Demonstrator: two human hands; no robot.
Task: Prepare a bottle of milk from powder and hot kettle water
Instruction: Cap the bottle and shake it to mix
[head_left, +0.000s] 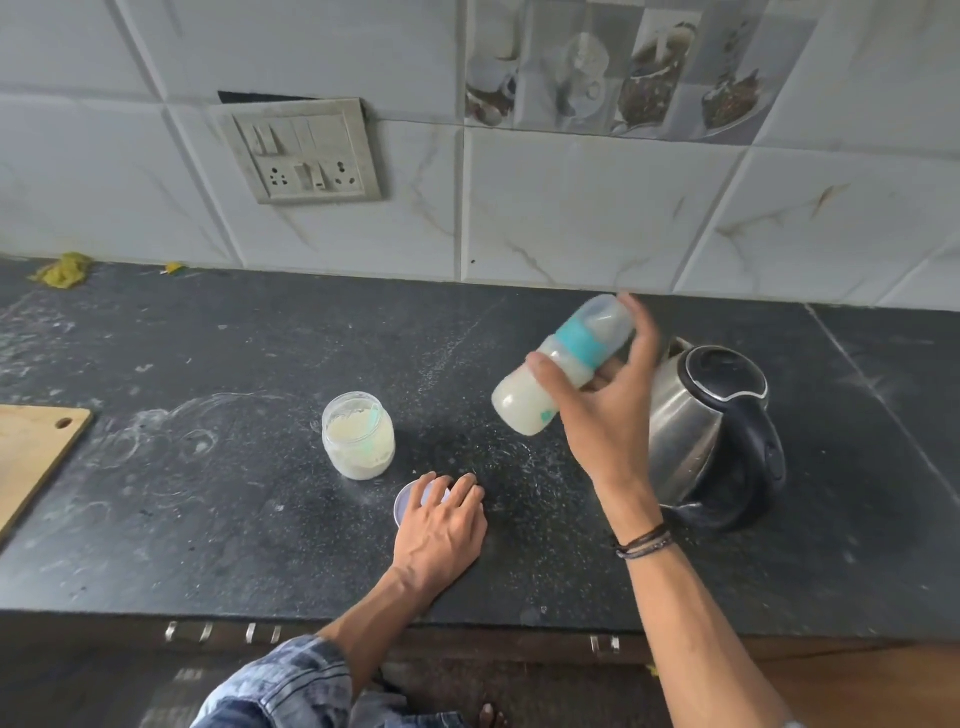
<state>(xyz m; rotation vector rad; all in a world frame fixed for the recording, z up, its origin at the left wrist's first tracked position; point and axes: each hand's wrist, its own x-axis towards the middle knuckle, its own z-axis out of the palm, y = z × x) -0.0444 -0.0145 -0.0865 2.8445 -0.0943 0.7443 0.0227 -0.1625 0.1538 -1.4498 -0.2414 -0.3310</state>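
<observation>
Right of centre in the frame, the right grip (597, 400) curls around the capped bottle (519, 410) of milk, held tilted above the dark surface (208, 519) just left of the kettle (691, 431). The left grip (441, 527) rests with relaxed, spread fingers on 1 pale lid (409, 501), near the open powder jar (358, 441).

A home kitchen: dark stone counter (208, 493), tiled wall (597, 208), kettle (696, 431).
</observation>
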